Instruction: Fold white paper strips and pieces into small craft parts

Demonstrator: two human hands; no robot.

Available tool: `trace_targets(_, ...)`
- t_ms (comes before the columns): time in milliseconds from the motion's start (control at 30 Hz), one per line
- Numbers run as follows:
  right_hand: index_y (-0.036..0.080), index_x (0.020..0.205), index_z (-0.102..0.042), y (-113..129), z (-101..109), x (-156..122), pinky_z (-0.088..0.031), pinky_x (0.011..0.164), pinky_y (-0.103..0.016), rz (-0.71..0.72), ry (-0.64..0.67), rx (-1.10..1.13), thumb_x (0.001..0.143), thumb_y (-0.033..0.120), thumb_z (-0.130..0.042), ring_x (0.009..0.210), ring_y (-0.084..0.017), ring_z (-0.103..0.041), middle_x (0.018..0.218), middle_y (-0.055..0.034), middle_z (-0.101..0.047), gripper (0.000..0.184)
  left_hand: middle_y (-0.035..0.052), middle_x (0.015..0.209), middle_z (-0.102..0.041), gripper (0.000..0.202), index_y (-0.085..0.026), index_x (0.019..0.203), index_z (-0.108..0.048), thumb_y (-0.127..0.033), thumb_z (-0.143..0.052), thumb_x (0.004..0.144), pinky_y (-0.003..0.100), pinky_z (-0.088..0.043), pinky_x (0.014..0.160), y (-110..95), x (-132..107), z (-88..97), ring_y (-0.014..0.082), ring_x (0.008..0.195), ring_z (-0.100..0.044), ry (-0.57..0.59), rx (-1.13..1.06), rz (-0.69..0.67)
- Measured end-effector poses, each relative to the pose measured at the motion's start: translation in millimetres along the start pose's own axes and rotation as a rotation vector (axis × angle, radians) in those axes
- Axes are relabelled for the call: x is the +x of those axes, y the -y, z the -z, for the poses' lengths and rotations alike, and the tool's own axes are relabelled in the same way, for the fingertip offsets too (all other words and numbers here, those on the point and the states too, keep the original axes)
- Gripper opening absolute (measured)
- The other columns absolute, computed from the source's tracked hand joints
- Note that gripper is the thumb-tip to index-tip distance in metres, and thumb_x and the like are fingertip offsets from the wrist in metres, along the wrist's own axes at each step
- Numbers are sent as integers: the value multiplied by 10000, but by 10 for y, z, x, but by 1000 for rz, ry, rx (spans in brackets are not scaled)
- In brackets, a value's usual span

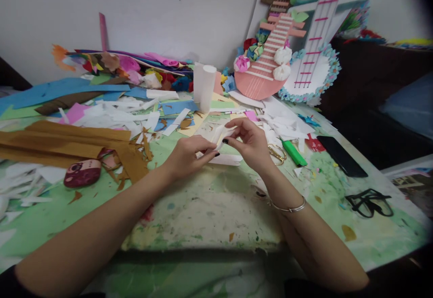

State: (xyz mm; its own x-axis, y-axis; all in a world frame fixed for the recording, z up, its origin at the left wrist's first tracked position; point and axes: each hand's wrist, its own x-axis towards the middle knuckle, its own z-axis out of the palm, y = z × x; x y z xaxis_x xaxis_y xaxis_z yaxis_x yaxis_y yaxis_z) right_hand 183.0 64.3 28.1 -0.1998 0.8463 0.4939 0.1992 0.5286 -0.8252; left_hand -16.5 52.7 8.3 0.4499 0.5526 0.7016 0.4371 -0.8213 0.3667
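Observation:
Both hands meet over the middle of the table, pinching a white paper strip between them. My left hand grips its lower left side between thumb and forefinger. Across from it, my right hand holds the upper right side, thumb and fingers bent round the paper. Just below the fingers lies another white paper piece on the table. Gold-handled scissors rest right of my right hand, partly hidden by it. A green-handled tool is beside them.
Brown crepe paper and a dark red case lie left, among white scraps. A white paper roll stands behind my hands. Paper instruments lean at the back right. A black phone and glasses lie right.

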Motion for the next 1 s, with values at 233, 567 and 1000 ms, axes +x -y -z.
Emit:
trace_targets(233, 199, 860, -628, 33, 9, 30, -481, 657, -293, -97, -20, 197, 685, 215, -750, 663, -90, -555, 947, -22, -641, 215, 0, 769, -714, 290, -166, 1167, -646, -235, -597, 889, 178, -517, 629, -19, -23, 4, 82, 603, -631, 43, -101, 112)
trace_targets(567, 196, 742, -711, 63, 36, 25, -523, 780, -328, -99, -44, 219, 699, 185, -736, 857, -143, -614, 1012, -49, -649, 51, 92, 978, -701, 435, -132, 1367, -504, -243, -457, 948, 261, -538, 705, 25, -28, -39, 153, 781, -647, 171, -61, 119)
trace_targets(1000, 207, 746, -696, 61, 29, 17, -539, 834, -357, -115, -42, 125, 724, 186, -717, 990, -182, -632, 1041, -57, -685, 37, 34, 853, -587, 409, -210, 1352, -550, -218, -396, 973, 245, -452, 718, 46, 16, 27, 139, 748, -541, 191, -96, 124)
